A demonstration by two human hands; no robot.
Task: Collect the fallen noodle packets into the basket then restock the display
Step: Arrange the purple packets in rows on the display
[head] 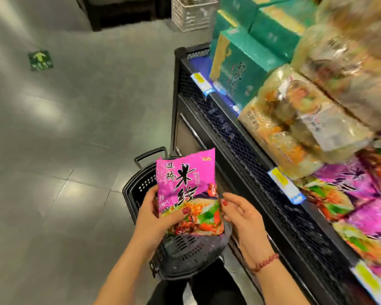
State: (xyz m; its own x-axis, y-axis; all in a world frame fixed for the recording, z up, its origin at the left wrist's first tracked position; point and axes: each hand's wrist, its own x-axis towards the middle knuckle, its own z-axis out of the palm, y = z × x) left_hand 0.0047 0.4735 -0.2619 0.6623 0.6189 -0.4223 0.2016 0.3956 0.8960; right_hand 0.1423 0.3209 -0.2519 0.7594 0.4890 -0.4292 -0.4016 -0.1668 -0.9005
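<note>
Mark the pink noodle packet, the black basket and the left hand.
pink noodle packet (186,186): head view, middle of its front.
black basket (185,254): head view, near mesh wall.
left hand (151,219): head view, back of hand.
</note>
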